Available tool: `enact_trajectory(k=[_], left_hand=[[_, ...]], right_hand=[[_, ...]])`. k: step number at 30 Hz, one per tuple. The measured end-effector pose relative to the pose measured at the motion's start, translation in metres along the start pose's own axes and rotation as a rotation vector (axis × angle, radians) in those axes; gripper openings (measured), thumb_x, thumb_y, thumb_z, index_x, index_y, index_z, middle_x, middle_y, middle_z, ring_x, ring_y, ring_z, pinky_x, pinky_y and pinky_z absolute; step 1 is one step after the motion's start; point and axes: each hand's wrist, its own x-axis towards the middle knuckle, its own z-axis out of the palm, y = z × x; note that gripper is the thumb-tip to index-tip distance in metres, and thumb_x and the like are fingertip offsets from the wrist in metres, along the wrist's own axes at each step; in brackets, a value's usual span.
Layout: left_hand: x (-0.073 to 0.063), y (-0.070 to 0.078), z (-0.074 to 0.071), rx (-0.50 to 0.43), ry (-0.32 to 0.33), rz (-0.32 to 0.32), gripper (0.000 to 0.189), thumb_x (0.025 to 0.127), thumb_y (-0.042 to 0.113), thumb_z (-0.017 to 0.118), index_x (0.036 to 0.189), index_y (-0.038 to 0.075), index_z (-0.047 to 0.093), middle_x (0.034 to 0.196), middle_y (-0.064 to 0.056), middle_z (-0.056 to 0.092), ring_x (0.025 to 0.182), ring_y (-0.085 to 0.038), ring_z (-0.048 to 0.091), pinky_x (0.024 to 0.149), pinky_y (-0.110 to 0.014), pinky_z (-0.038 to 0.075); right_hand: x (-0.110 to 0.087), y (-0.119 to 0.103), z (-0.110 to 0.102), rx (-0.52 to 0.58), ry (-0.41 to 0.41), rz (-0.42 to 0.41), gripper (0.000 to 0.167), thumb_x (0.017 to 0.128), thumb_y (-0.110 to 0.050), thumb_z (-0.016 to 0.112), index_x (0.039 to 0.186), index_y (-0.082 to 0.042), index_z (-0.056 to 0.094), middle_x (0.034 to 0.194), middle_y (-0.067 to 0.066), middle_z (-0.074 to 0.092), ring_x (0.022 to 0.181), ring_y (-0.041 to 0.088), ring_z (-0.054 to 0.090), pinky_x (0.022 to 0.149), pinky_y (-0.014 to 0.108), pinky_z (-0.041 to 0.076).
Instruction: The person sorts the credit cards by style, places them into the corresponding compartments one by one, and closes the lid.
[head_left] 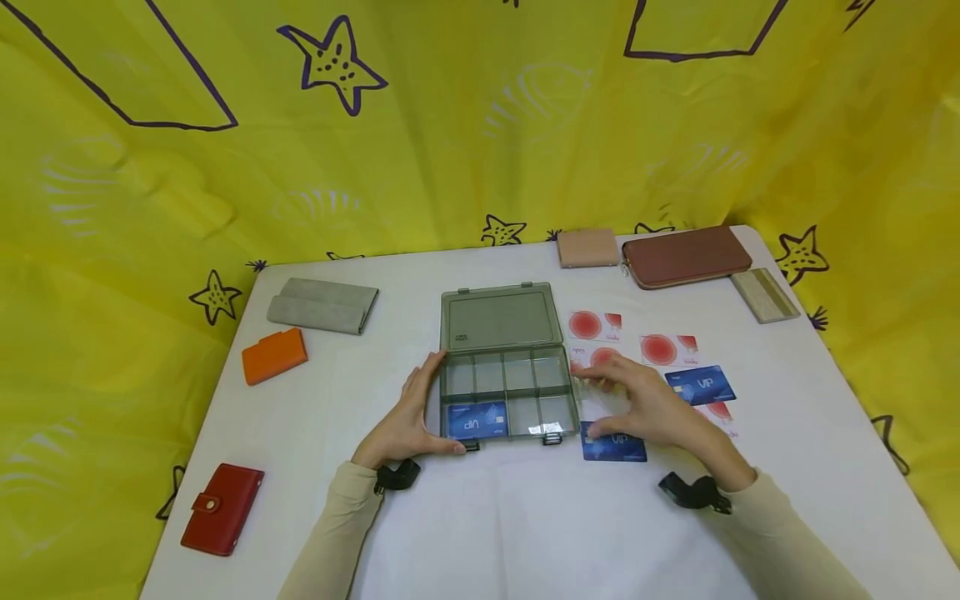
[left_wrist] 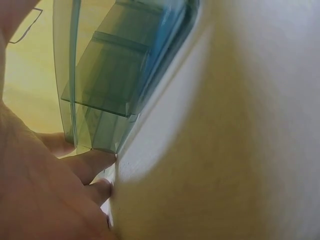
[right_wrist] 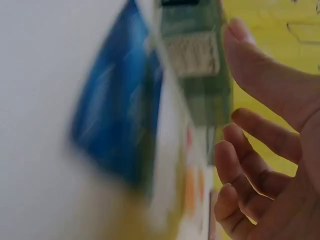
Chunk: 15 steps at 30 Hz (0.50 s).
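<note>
A grey-green clear plastic compartment box [head_left: 495,377] lies with its lid [head_left: 501,318] folded back. A blue VIP card [head_left: 477,420] is in its front left part. My left hand [head_left: 408,421] touches the box's left side with outstretched fingers, its thumb by the front latch. In the left wrist view, fingertips [left_wrist: 100,162] meet the box wall. My right hand [head_left: 645,400] hovers by the right edge, fingers spread with nothing between them. Beneath its thumb lies another blue VIP card [head_left: 615,446]. A red-and-white card [head_left: 588,357] is partly hidden behind its fingertips.
More red-and-white cards [head_left: 669,350] and a blue VIP card [head_left: 701,385] lie to the right. Along the back right are a tan wallet [head_left: 587,248], a brown zip wallet [head_left: 686,257] and a gold card holder [head_left: 765,295]. Grey [head_left: 322,305], orange [head_left: 274,356] and red [head_left: 223,510] wallets lie left.
</note>
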Motion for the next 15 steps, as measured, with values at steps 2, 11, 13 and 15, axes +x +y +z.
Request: enact_trajectory(k=[2, 11, 13, 15], left_hand=[[0.000, 0.000, 0.000, 0.005, 0.000, -0.001, 0.145, 0.066, 0.032, 0.102, 0.173, 0.020, 0.004, 0.179, -0.017, -0.001, 0.164, -0.043, -0.007, 0.129, -0.069, 0.002], [-0.001, -0.001, -0.002, 0.004, 0.002, -0.016, 0.144, 0.067, 0.032, 0.102, 0.173, 0.023, 0.004, 0.179, -0.016, -0.001, 0.163, -0.047, -0.009, 0.126, -0.075, 0.004], [-0.001, -0.001, -0.001, 0.005, -0.001, -0.013, 0.144, 0.067, 0.032, 0.102, 0.173, 0.022, 0.004, 0.179, -0.017, -0.001, 0.163, -0.046, -0.009, 0.127, -0.073, 0.003], [0.000, -0.001, 0.000, 0.006, -0.007, -0.009, 0.144, 0.067, 0.033, 0.101, 0.173, 0.021, 0.004, 0.179, -0.017, -0.001, 0.163, -0.046, -0.009, 0.127, -0.072, 0.003]], right_hand=[[-0.017, 0.011, -0.006, -0.041, -0.020, 0.053, 0.072, 0.069, -0.035, 0.101, 0.131, -0.013, 0.073, 0.114, 0.000, 0.070, 0.105, 0.020, 0.063, 0.091, 0.045, 0.057], [-0.047, 0.020, -0.005, -0.133, -0.047, 0.106, 0.057, 0.068, -0.039, 0.100, 0.113, -0.017, 0.073, 0.104, -0.008, 0.065, 0.099, 0.015, 0.060, 0.088, 0.039, 0.056], [-0.047, 0.019, -0.005, -0.122, -0.051, 0.120, 0.054, 0.068, -0.037, 0.101, 0.109, -0.018, 0.071, 0.099, -0.009, 0.062, 0.095, 0.013, 0.056, 0.084, 0.033, 0.054], [-0.047, 0.019, -0.005, -0.102, -0.058, 0.129, 0.053, 0.067, -0.035, 0.101, 0.106, -0.018, 0.068, 0.097, -0.009, 0.060, 0.094, 0.012, 0.054, 0.082, 0.029, 0.053]])
